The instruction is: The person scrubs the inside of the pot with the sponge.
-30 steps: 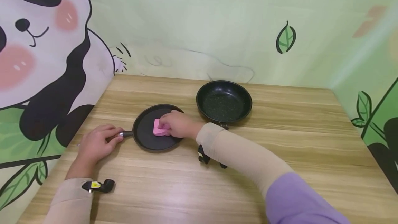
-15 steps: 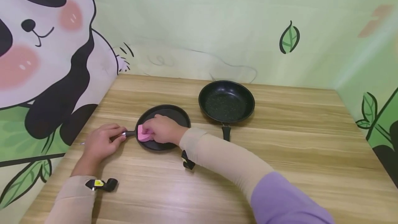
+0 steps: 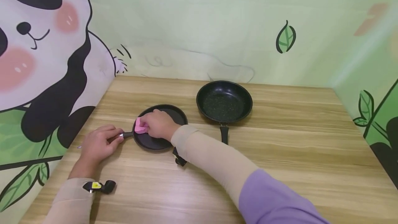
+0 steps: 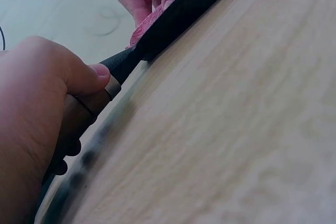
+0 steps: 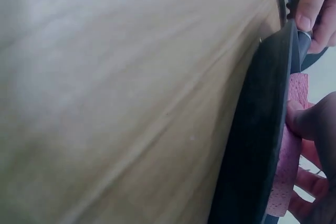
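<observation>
A: How does the left hand (image 3: 101, 142) sit?

B: Back upward, its thumb and fingers gripping the handle (image 3: 127, 134) of the flat black pan (image 3: 177, 115). The thumb runs along the handle, its tip by the metal collar (image 4: 112, 86). That forearm comes in from about seven o'clock, a black device (image 3: 102, 186) strapped at the wrist.

A: And the right hand (image 3: 160, 123)?

B: It's over the pan, knuckles up, pinching a pink sponge (image 3: 140, 126). The right wrist view has the thumb against one face and the fingers on the other. Its arm slants in from about four o'clock (beige wrap (image 3: 214, 151) over the forearm, then a purple sleeve (image 3: 273, 196)).

A: Where exactly is the sponge?

B: Call the pan a dial, as the head camera sees it: the handle leaves at about nine o'clock, and the sponge is there too, just inside the rim, near the handle's joint. I can't tell how much of it touches the pan's floor.

A: So the two hands are close?

B: Near each other, yet apart, with the handle's neck and the sponge between them.

A: Anything else on the table (image 3: 174, 186)?

B: A deeper, speckled black frying pan (image 3: 224, 101), just beside the flat one, towards two o'clock. Its own handle (image 3: 224, 134) points to six, and the right forearm passes below its end.
</observation>
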`<state>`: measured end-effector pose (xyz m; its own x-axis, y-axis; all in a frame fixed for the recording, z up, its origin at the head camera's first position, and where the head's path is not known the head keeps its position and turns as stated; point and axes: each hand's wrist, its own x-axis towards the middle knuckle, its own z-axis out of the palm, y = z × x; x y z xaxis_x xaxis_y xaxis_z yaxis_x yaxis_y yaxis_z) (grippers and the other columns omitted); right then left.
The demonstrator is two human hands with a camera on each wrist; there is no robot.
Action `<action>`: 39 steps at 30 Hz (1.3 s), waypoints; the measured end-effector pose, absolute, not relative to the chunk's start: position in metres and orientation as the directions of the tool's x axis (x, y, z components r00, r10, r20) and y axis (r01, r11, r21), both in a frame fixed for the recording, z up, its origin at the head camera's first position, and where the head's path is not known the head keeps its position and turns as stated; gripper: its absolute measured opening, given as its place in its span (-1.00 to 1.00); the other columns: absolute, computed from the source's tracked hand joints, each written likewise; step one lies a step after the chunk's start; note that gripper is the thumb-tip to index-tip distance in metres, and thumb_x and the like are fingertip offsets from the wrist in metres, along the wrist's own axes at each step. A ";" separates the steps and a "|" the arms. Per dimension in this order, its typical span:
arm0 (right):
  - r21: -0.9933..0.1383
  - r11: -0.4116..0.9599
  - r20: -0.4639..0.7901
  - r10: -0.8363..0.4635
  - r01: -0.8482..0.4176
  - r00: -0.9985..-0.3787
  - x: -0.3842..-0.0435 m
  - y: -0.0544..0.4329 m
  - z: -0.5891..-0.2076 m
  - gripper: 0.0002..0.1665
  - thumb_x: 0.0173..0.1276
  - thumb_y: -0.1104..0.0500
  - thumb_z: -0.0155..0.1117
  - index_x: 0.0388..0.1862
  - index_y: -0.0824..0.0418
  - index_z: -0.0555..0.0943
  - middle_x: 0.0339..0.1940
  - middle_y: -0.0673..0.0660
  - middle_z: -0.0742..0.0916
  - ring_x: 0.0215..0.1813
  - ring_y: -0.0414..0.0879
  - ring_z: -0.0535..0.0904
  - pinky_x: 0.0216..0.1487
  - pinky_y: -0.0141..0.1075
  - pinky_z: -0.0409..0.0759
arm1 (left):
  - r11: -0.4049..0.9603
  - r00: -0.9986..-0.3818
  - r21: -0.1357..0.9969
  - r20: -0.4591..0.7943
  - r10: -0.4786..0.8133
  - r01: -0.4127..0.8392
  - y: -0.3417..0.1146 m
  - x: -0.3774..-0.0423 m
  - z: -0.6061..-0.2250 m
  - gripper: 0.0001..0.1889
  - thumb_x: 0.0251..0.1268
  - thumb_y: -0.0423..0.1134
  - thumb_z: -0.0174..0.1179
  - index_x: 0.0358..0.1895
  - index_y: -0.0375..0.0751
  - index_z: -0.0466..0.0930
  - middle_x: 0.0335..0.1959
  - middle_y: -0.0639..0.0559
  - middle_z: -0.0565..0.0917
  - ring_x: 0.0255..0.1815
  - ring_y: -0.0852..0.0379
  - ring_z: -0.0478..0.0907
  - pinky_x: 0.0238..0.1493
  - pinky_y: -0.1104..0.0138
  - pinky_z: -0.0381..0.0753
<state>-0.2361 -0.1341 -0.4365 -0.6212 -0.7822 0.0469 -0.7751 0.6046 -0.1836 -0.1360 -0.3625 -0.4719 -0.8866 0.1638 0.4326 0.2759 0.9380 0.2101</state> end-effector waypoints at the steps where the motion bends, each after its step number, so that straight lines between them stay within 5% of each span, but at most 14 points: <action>1: -0.183 0.615 0.047 -0.774 -0.767 -0.631 -0.237 -0.134 -0.436 -0.76 0.43 0.10 0.27 0.01 -0.12 0.73 -0.03 -0.25 0.75 0.00 -0.15 0.62 0.19 -0.28 0.50 | 0.938 -0.887 0.211 0.433 0.163 0.276 -0.363 -0.136 -0.472 -0.73 0.13 -0.16 0.41 -0.11 -0.17 0.80 -0.30 0.06 0.68 -0.36 0.07 0.53 -0.40 0.12 0.46; 10: -0.143 0.645 0.039 -0.754 -0.750 -0.656 -0.256 -0.115 -0.435 -0.86 0.48 0.16 0.19 -0.09 -0.03 0.66 -0.11 -0.18 0.73 -0.13 -0.12 0.57 -0.03 -0.29 0.57 | 0.937 -0.906 0.239 0.399 0.144 0.254 -0.364 -0.133 -0.474 -0.74 0.18 -0.10 0.43 -0.11 -0.11 0.80 -0.40 0.16 0.54 -0.42 0.16 0.41 -0.48 0.24 0.33; 20: -0.184 0.530 0.025 -0.839 -0.828 -0.543 -0.265 -0.076 -0.430 -0.77 0.43 0.23 0.26 0.02 0.07 0.69 0.03 -0.05 0.77 0.03 -0.14 0.64 0.26 -0.29 0.42 | 0.939 -0.928 0.279 0.361 0.093 0.202 -0.362 -0.134 -0.470 -0.69 0.20 -0.05 0.42 -0.04 -0.10 0.80 -0.42 0.16 0.52 -0.44 0.13 0.42 -0.46 0.23 0.32; 39: -0.277 0.438 0.009 -0.889 -0.855 -0.459 -0.222 -0.082 -0.434 -0.78 0.38 0.13 0.40 -0.01 0.04 0.71 -0.01 -0.13 0.78 -0.09 -0.30 0.60 0.19 -0.34 0.32 | 0.938 -0.924 0.264 0.361 0.122 0.227 -0.360 -0.134 -0.470 -0.71 0.19 -0.12 0.42 -0.04 -0.11 0.79 -0.40 0.14 0.51 -0.42 0.13 0.40 -0.45 0.24 0.33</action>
